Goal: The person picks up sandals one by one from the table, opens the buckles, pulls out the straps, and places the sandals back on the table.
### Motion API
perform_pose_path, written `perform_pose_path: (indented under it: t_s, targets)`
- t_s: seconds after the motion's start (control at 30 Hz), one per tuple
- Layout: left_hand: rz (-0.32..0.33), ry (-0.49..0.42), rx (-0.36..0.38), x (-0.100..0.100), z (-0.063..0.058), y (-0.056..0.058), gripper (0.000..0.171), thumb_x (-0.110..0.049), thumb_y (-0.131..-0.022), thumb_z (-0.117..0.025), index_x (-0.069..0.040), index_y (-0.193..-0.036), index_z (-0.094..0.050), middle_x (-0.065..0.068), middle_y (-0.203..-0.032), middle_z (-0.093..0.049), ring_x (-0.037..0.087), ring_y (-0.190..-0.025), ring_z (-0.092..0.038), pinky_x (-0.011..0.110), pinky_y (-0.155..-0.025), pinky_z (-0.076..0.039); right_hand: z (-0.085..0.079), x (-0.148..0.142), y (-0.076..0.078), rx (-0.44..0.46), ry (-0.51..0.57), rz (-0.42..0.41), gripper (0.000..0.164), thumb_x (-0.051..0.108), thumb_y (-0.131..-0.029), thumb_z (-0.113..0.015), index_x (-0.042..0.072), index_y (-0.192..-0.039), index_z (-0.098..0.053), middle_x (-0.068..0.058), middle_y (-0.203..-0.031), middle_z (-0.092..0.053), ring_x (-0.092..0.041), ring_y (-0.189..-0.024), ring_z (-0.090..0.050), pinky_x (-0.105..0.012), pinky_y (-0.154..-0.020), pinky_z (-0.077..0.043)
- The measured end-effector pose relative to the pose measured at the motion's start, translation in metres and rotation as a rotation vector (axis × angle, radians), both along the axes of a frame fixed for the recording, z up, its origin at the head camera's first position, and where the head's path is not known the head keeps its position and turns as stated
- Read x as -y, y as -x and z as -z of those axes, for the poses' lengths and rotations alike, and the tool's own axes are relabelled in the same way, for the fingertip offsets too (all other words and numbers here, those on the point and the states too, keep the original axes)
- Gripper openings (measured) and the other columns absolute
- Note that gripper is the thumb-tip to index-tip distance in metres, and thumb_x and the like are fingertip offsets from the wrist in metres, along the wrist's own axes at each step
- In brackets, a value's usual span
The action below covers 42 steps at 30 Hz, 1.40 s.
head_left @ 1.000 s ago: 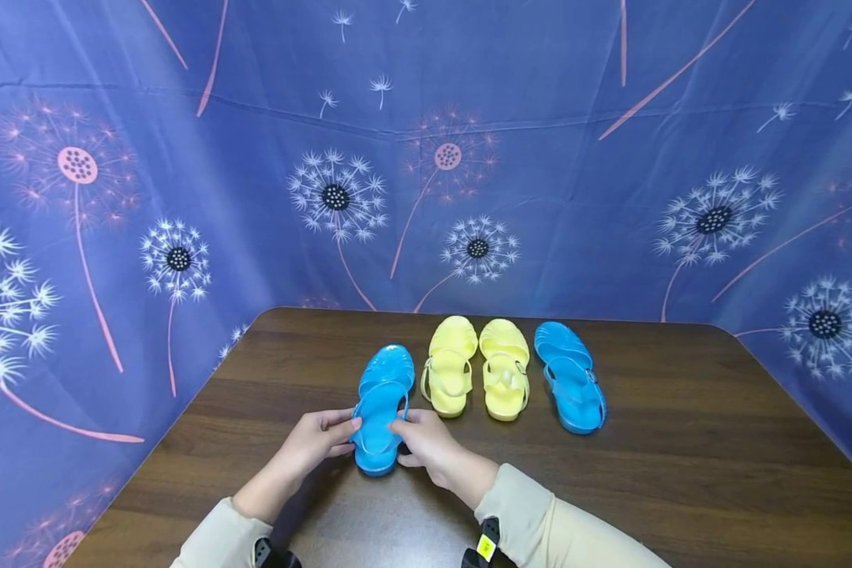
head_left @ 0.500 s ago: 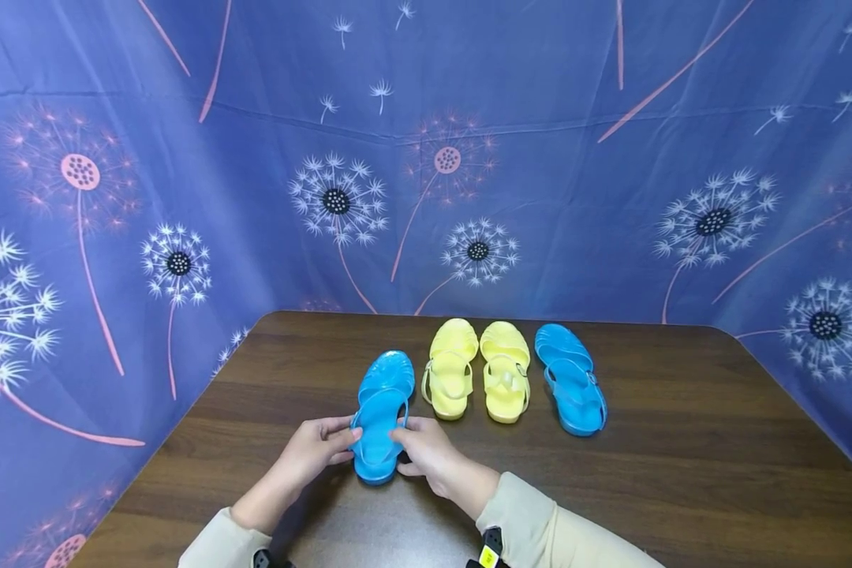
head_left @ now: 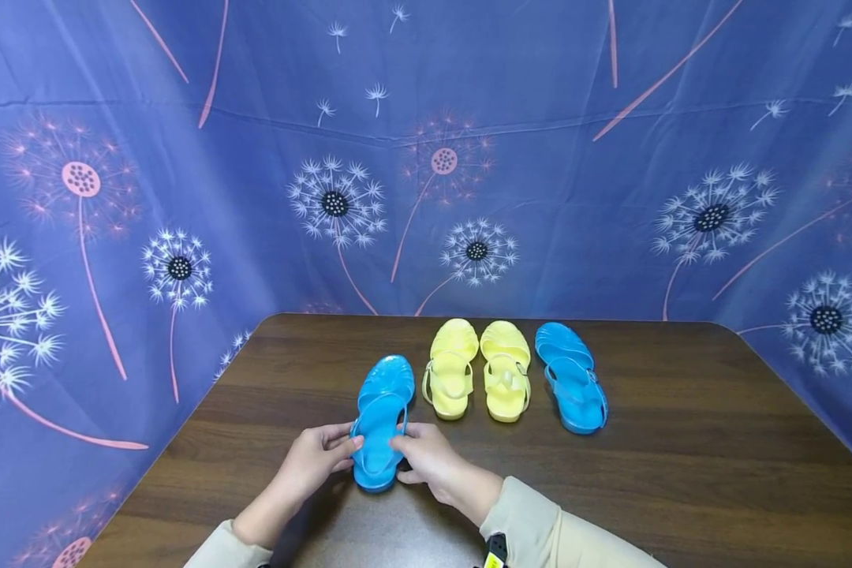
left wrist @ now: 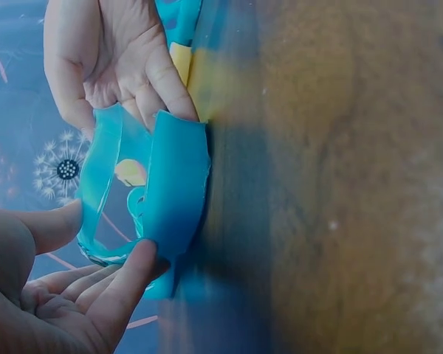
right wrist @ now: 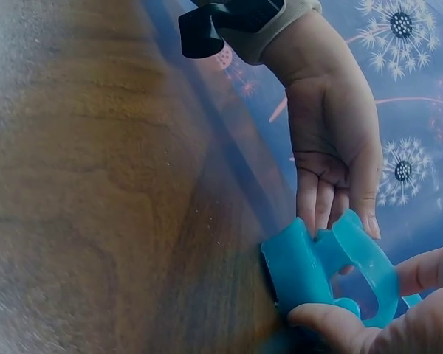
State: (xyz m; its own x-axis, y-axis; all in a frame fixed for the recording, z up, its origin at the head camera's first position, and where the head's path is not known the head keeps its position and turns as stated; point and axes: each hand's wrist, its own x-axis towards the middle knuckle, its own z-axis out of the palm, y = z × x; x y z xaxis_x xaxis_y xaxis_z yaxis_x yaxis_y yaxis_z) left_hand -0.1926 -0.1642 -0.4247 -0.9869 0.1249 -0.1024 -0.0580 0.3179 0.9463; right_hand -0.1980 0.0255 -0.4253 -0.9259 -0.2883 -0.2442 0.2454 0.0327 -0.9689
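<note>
Both hands hold a blue jelly sandal [head_left: 386, 380], toe pointing away, at the left of the row of sandals. My left hand [head_left: 315, 464] pinches its left side near the heel, thumb at the ankle strap and fingers along the outside. On the opposite side my right hand [head_left: 431, 462] grips it in the same way, thumb over the edge. In the left wrist view the sandal's heel [left wrist: 179, 181] and loose strap loop show upright, low over the table. The right wrist view shows the heel [right wrist: 294, 267] too. Whether the sole touches the table I cannot tell.
Two yellow sandals [head_left: 450, 381] [head_left: 506, 383] stand side by side just right of the held one. A second blue sandal [head_left: 575, 386] lies beyond them, slightly turned. The brown wooden table [head_left: 681, 457] ends at a blue dandelion-print cloth [head_left: 568, 197].
Both hands have drawn the blue sandal slightly towards the person, keeping their grip. The other sandals stay in place, while the head view shifts a little.
</note>
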Motion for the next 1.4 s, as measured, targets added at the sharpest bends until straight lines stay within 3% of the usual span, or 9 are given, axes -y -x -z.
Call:
perform_pose_path:
  t_s: [0.5, 0.8, 1.03, 1.23, 1.4]
  targets:
    - [-0.070, 0.059, -0.040, -0.004, 0.002, -0.008, 0.046, -0.016, -0.091, -0.067, 0.014, -0.125, -0.056, 0.027, -0.115, -0.066, 0.032, -0.101, -0.069, 0.035, -0.077, -0.059, 0.004, 0.006, -0.007, -0.016, 0.006, 0.022, 0.054, 0.006, -0.091, -0.050, -0.019, -0.137, -0.037, -0.032, -0.136, -0.049, -0.039, -0.118, -0.055, -0.055, -0.087, -0.053]
    - [0.000, -0.021, 0.005, 0.003, -0.001, -0.007, 0.050, -0.017, -0.096, -0.062, 0.017, -0.130, -0.049, 0.033, -0.123, -0.060, 0.036, -0.107, -0.066, 0.039, -0.082, -0.058, 0.000, -0.001, -0.003, 0.012, 0.060, -0.012, 0.052, 0.006, -0.090, -0.053, -0.019, -0.133, -0.041, -0.033, -0.134, -0.048, -0.047, -0.129, -0.045, -0.057, -0.089, -0.051]
    - [0.000, -0.025, 0.009, 0.001, -0.001, -0.009, 0.052, -0.018, -0.095, -0.062, 0.017, -0.130, -0.048, 0.033, -0.124, -0.059, 0.036, -0.110, -0.064, 0.040, -0.083, -0.057, 0.000, -0.004, 0.001, -0.008, 0.054, -0.017, 0.052, 0.006, -0.088, -0.056, -0.015, -0.133, -0.041, -0.026, -0.121, -0.058, -0.037, -0.116, -0.058, -0.054, -0.086, -0.054]
    - [-0.039, -0.012, 0.009, -0.001, 0.001, -0.008, 0.048, -0.015, -0.095, -0.063, 0.016, -0.129, -0.050, 0.032, -0.123, -0.060, 0.037, -0.109, -0.065, 0.041, -0.082, -0.058, -0.008, -0.007, 0.009, -0.012, 0.035, 0.005, 0.069, 0.004, -0.089, -0.059, -0.012, -0.145, -0.023, -0.032, -0.127, -0.048, -0.038, -0.112, -0.060, -0.050, -0.087, -0.055]
    - [-0.064, 0.004, -0.012, -0.002, 0.001, -0.008, 0.047, -0.015, -0.093, -0.065, 0.016, -0.127, -0.052, 0.031, -0.120, -0.062, 0.036, -0.106, -0.066, 0.041, -0.080, -0.058, -0.024, -0.009, 0.018, -0.077, -0.060, 0.026, 0.059, 0.009, -0.089, -0.062, -0.007, -0.141, -0.037, -0.028, -0.132, -0.050, -0.035, -0.119, -0.055, -0.049, -0.099, -0.048]
